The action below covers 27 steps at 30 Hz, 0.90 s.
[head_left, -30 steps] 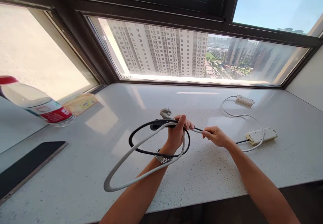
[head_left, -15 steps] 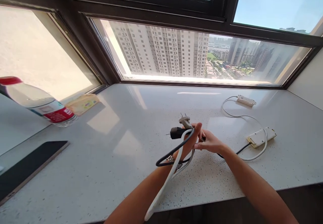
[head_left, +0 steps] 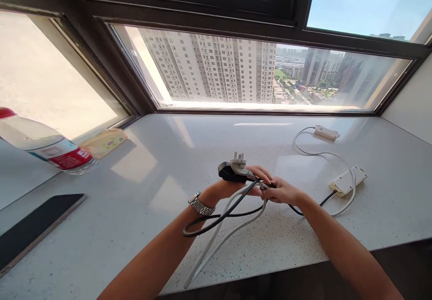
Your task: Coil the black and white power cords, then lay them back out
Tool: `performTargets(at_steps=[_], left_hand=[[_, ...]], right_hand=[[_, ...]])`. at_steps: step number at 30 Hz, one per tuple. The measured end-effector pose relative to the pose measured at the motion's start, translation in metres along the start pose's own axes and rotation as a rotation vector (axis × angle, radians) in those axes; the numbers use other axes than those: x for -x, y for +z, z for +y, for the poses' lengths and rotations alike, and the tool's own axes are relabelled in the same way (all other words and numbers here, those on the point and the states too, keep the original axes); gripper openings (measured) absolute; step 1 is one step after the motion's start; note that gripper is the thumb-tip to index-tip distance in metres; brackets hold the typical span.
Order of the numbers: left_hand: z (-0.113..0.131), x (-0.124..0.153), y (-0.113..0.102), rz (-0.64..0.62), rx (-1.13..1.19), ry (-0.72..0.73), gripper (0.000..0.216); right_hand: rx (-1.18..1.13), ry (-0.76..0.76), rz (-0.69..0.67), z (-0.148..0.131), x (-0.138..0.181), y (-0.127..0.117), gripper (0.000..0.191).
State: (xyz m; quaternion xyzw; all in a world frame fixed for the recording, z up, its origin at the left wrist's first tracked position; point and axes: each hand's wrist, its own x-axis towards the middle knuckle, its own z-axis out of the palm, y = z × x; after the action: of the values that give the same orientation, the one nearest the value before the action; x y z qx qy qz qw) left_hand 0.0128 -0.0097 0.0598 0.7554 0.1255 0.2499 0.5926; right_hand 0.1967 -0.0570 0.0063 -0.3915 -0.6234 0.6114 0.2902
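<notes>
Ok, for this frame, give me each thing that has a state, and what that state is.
left hand: closed on both plugs and cable loops
right hand: pinching the cables
black cable: looped, off the counter
white cable: looped, hanging past the counter edge
white plug: unplugged, prongs up
power strip: lying flat
water bottle: capped, on its side

White speckled surface (head_left: 141, 228) under a big dark-framed window (head_left: 216, 18), tower blocks & blue sky outside. Far left: clear plastic bottle (head_left: 47, 149) w/ red label, lying on its side, red cap partly cut off at the edge. Just beside it, twd the window corner, a flat yellow packet (head_left: 103, 141). Bottom left: a dark flat panel (head_left: 32, 230) on the surface, near the edge. Right rear: small white adapter (head_left: 326, 132) w/ a thin white lead (head_left: 303, 150) curving fwd.
</notes>
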Motion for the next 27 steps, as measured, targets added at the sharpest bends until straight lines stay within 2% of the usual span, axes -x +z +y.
performTargets(at_steps=[4,8,12,17,21,24,27], left_hand=[[-0.004,0.016,-0.005,-0.018,0.105,-0.061,0.025],[-0.013,0.029,-0.008,-0.033,0.384,-0.159,0.051],[-0.016,0.036,-0.014,-0.041,0.547,-0.259,0.069],[0.004,0.038,-0.007,-0.013,0.505,-0.453,0.064],[0.022,0.034,0.007,0.052,0.317,-0.561,0.056],[0.02,0.03,0.012,0.125,0.262,-0.579,0.046],[0.007,0.028,0.011,0.242,0.293,-0.545,0.037]], right_hand=[[-0.097,-0.024,-0.111,-0.003,0.004,-0.001,0.035],[-0.116,-0.002,-0.222,-0.001,0.004,-0.005,0.037],[-0.094,0.061,-0.173,-0.001,0.003,-0.008,0.033],[0.004,0.107,-0.087,-0.005,0.004,-0.006,0.032],[0.079,0.066,-0.04,-0.006,0.006,-0.001,0.027],[0.154,0.032,-0.009,-0.005,0.007,-0.001,0.027],[0.256,-0.035,0.028,0.0,0.006,-0.003,0.035]])
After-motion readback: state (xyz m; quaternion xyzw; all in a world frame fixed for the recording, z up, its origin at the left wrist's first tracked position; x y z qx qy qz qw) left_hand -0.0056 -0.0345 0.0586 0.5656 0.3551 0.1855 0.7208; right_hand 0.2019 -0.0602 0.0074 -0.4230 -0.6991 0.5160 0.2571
